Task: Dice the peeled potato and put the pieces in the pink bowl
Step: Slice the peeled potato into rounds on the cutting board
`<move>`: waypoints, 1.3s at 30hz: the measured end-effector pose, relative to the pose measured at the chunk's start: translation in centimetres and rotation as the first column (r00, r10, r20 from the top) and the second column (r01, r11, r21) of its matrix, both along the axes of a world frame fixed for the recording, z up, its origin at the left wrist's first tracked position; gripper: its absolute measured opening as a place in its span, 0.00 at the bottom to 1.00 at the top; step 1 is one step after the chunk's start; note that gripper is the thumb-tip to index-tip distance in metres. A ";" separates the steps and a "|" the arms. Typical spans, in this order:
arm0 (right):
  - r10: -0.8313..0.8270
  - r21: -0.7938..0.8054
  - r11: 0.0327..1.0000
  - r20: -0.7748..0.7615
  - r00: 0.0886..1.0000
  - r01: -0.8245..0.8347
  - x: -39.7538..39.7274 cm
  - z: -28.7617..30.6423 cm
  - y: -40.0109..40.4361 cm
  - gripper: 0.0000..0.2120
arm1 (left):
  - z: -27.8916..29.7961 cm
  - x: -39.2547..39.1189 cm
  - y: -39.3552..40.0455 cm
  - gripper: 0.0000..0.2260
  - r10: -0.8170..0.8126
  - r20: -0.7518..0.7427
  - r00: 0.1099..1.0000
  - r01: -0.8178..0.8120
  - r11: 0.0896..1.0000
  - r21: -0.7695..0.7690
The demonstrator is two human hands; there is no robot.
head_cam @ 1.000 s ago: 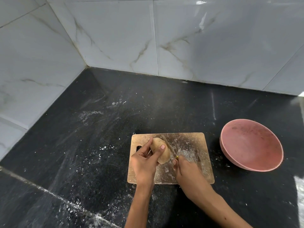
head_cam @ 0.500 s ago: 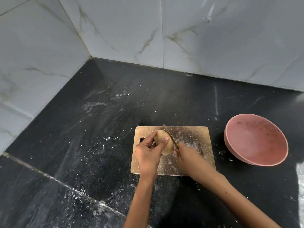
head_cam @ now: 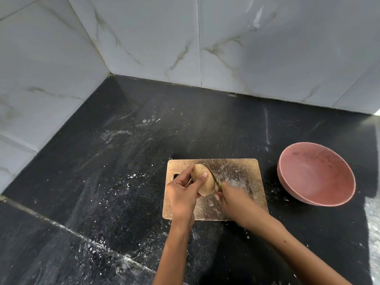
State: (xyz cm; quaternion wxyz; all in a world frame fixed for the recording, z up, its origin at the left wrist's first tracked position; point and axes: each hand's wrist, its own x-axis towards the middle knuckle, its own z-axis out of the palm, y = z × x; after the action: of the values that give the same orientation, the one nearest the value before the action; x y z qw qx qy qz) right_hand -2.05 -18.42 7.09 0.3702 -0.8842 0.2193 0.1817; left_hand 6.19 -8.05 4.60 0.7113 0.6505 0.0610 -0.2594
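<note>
The peeled potato (head_cam: 202,183) sits on the wooden cutting board (head_cam: 242,173), uncut. The left hand (head_cam: 182,192) holds it, thumb and fingers curled around it. The right hand (head_cam: 232,197) grips a knife (head_cam: 211,172), whose blade lies against the potato's right side. The pink bowl (head_cam: 316,178) stands to the right of the board on the black counter (head_cam: 123,161).

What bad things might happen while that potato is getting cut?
The left hand grips the peeled tan potato with a fingertip lying close to the thin knife blade, so it might get nicked. The rounded potato may roll on the wooden cutting board. The round pink bowl sits apart on the black counter, so pieces may drop on the way.
</note>
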 end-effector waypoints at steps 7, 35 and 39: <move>0.016 -0.013 1.000 -0.026 1.000 -0.017 -0.1 -0.3 -0.2 0.04 | 0.2 0.0 0.1 0.22 -0.017 -0.018 1.000 0.016 0.999 -0.043; -0.014 -0.064 0.998 -0.018 1.000 0.012 0.2 -1.1 0.6 0.04 | 0.1 0.3 0.2 0.21 -0.025 -0.034 0.999 0.023 0.999 -0.044; -0.020 -0.070 0.997 -0.027 0.999 0.018 0.8 -1.3 0.7 0.04 | 0.0 0.3 0.2 0.21 -0.010 -0.040 0.999 0.009 0.999 -0.044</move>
State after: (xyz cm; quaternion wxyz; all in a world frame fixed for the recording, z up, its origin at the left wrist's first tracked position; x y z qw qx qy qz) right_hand -1.20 -17.75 5.83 0.3379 -0.8919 0.2388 0.1825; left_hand 6.46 -7.81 4.62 0.7226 0.6298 0.0664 -0.2769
